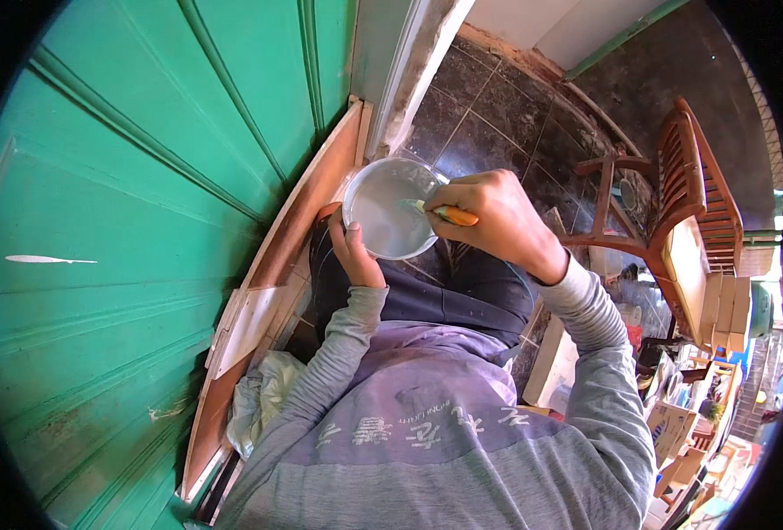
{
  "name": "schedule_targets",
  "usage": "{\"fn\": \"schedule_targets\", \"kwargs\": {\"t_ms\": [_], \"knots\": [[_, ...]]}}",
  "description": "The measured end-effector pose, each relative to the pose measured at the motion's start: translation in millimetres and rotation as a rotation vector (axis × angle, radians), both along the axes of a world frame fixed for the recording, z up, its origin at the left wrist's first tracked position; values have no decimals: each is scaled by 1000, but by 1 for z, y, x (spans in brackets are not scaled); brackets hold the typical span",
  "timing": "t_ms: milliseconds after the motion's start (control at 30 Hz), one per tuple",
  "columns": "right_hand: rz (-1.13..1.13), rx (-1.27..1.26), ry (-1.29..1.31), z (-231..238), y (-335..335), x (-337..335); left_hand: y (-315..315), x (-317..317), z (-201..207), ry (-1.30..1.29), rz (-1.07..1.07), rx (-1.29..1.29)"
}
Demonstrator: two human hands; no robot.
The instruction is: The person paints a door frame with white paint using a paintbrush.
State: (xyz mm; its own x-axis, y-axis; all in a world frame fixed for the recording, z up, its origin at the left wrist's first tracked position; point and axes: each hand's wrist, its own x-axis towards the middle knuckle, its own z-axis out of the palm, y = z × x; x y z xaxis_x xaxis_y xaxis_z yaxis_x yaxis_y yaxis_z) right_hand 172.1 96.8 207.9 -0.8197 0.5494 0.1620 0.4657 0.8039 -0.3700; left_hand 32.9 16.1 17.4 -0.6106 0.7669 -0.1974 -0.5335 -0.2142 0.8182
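Observation:
A round see-through tub [349,231] with a cloudy whitish liquid [387,221] inside is over my lap. Against its near left wall, the fingers of my left hand [354,252] are wrapped round it, thumb up by the rim. My right hand [497,216] is closed around the orange handle [456,215] of a small tool at the tub's right rim. The tool's pale greenish end points into the tub over the liquid; its exact shape is too small to tell.
A green panelled wall [144,221] runs along my left, with a brown board [268,230] at its foot. A wooden chair [665,203] lies tipped at right. Dark floor tiles [484,132] stretch ahead. Boxes and clutter [674,428] fill the lower right; a pale plastic bag [263,393] lies at left.

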Motion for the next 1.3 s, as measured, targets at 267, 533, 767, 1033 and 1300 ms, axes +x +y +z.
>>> {"fn": "schedule_targets", "kwargs": {"t_ms": [267, 533, 767, 1033, 1300], "knots": [[21, 20, -114, -41, 13, 6, -4, 18, -2, 85, -3, 62], [-53, -65, -75, -35, 21, 23, -1, 25, -6, 90, -58, 26], [-335, -493, 295, -21, 22, 56, 4, 22, 3, 137, -29, 29], [-664, -686, 667, -71, -10, 80, 8, 18, -6, 62, 66, 15], [-735, -647, 836, -79, -19, 60, 23, 7, -7, 32, 127, -27]]}}
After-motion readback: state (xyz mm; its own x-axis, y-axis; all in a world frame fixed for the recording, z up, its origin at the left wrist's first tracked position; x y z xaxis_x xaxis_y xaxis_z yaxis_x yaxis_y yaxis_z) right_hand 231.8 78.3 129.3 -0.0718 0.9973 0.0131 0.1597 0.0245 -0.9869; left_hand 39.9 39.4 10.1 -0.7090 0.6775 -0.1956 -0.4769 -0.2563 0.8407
